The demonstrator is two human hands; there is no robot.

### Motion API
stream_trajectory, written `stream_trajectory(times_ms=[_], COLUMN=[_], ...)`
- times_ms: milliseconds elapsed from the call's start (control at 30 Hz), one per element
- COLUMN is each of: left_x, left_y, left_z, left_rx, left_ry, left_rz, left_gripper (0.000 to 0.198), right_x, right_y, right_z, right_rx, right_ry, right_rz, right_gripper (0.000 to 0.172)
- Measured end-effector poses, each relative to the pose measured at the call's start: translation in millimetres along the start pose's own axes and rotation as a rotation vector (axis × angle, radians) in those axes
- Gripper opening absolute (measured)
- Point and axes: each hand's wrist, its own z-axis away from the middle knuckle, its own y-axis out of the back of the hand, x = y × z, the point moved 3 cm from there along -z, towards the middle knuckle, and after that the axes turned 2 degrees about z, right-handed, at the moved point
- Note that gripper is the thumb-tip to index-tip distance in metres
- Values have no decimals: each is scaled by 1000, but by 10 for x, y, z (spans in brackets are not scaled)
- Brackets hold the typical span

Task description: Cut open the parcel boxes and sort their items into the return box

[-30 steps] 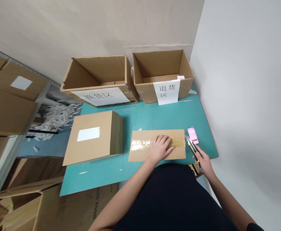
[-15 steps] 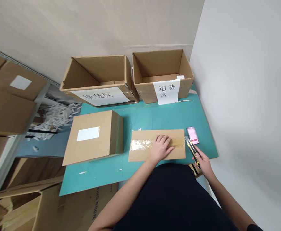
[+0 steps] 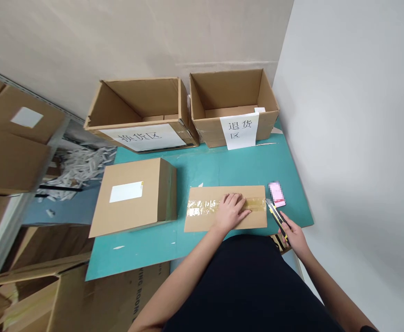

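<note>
Teal counter (image 3: 222, 170) under both hands. Two open labelled boxes (image 3: 136, 99) beyond hands, well apart. Sealed box (image 3: 133, 196) left of left hand. Flat taped carton (image 3: 202, 222) under left hand (image 3: 230, 212), palm open, pressing flat over tape strip (image 3: 202, 207). Right hand (image 3: 292, 230) closed round utility knife (image 3: 276, 216), blade tip at carton's right edge, by tape end. Judgement: keep blade shallow, follow tape line, left fingers clear of blade path.

Flat brown box (image 3: 202, 223), taped along its top; yellow-black knife (image 3: 276, 217) at its right end
</note>
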Motion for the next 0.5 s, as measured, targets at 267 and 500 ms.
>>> stream_trajectory(times_ms=[267, 500], left_x=[4, 5], left_y=[-9, -3], left_z=[11, 14], left_rx=[1, 15], left_ry=[-2, -9], left_rz=[-13, -16], left_gripper=[33, 33], right_x=[15, 106], right_y=[82, 132], right_z=[36, 45], right_rx=[-18, -48], right_ry=[-4, 11], right_rz=[46, 67], right_gripper=[89, 81])
